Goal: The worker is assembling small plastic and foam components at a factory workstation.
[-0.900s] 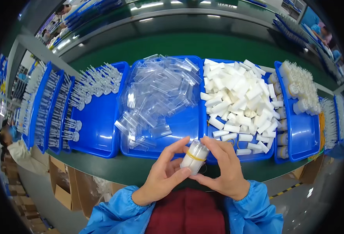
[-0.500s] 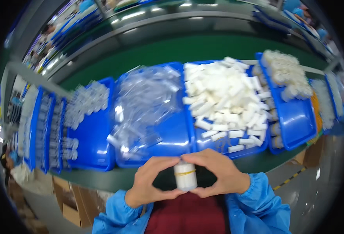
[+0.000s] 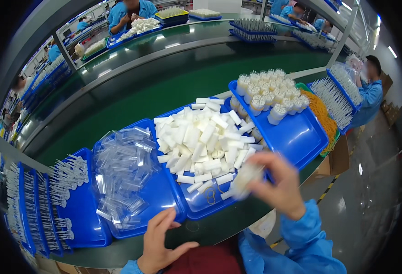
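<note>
My right hand [image 3: 278,182] is closed round a whitish cylindrical bundle [image 3: 246,179], blurred by motion, above the right front corner of the tray of white foam-like sticks [image 3: 201,141]. Nothing is in my left hand [image 3: 160,242]; its fingers are spread at the front edge of the blue tray of clear plastic tubes [image 3: 128,169]. To the right of the sticks, a tilted blue tray [image 3: 297,141] carries several similar bundles [image 3: 274,91] standing upright at its far end. A couple of yellow rubber bands [image 3: 211,195] lie near the front of the stick tray.
At the left stand blue trays [image 3: 80,214] with clear thin-stemmed parts. On the right lie a heap of orange-yellow rubber bands [image 3: 319,114] and trays of thin clear parts [image 3: 333,102]. Behind runs a green belt [image 3: 164,86]. Co-workers [image 3: 130,13] sit beyond it; another person [image 3: 372,91] stands right.
Both hands held the banded white bundle in front of my body; now the left has let go, and the right has carried it right and farther away. The view has turned right.
</note>
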A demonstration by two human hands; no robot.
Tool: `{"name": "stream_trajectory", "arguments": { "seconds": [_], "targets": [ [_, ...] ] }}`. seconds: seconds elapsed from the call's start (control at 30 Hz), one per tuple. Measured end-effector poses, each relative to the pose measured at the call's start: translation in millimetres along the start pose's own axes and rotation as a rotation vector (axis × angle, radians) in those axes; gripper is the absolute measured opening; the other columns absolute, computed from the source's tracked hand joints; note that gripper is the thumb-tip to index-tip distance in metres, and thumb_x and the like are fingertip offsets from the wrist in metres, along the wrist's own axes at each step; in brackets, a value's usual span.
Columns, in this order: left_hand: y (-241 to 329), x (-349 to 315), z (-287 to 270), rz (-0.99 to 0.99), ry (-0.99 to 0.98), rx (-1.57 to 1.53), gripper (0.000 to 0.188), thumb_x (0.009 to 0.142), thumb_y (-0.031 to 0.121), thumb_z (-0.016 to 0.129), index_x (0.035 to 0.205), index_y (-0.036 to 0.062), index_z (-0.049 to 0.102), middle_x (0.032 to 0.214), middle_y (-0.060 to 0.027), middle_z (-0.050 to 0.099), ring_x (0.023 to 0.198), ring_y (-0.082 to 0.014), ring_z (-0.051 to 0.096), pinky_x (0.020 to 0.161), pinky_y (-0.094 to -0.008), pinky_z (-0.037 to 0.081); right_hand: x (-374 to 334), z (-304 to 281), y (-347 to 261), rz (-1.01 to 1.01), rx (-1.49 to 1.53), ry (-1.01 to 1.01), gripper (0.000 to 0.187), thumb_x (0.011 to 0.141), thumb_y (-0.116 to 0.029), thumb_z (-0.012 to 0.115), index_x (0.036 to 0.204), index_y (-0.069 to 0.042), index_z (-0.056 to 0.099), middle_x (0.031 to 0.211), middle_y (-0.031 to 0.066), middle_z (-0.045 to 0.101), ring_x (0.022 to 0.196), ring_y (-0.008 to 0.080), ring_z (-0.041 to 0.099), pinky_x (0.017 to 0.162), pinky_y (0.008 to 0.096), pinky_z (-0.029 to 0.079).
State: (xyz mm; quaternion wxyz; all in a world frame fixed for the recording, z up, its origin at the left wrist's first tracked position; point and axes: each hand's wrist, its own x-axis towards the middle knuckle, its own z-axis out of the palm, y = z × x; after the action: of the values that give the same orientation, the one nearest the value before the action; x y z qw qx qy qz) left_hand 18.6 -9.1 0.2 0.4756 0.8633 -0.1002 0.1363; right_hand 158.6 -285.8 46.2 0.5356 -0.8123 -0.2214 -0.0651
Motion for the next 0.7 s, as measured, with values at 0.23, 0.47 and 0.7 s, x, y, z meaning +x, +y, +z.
{"name": "stream_trajectory", "arguments": {
  "seconds": [0.23,0.47,0.7],
  "targets": [
    [7,1,-2,-0.053,0.093,-0.009,0.067,0.076,-0.004,0.081,0.138,0.001,0.055,0.139,-0.0166,0.052,0.098,-0.0205,0.063,0.087,-0.0316,0.053,80,-62,62,-0.243,-0.685,0.337,0.044,0.081,-0.014,0.079,0.122,-0.007,0.066,0.122,0.0127,0.063,0.121,0.0303,0.053,0.105,0.0409,0.039],
    [-10,-16,-13,-0.065,0.128,0.122,0.067,0.072,-0.001,0.083,0.134,0.0005,0.056,0.14,-0.02,0.049,0.091,-0.0211,0.067,0.077,-0.0301,0.054,84,-64,68,-0.326,-0.984,0.146,0.061,0.072,-0.011,0.083,0.13,-0.014,0.064,0.134,0.0083,0.058,0.128,0.0322,0.049,0.108,0.0455,0.036],
    [-13,-17,-28,-0.089,0.213,0.173,0.063,0.075,-0.004,0.079,0.134,-0.0001,0.057,0.14,-0.0193,0.049,0.092,-0.021,0.066,0.078,-0.03,0.053,73,-54,43,-0.403,-1.087,0.202,0.059,0.07,-0.003,0.08,0.126,-0.009,0.063,0.125,0.011,0.062,0.122,0.0334,0.054,0.105,0.0464,0.039]
  ]
}}
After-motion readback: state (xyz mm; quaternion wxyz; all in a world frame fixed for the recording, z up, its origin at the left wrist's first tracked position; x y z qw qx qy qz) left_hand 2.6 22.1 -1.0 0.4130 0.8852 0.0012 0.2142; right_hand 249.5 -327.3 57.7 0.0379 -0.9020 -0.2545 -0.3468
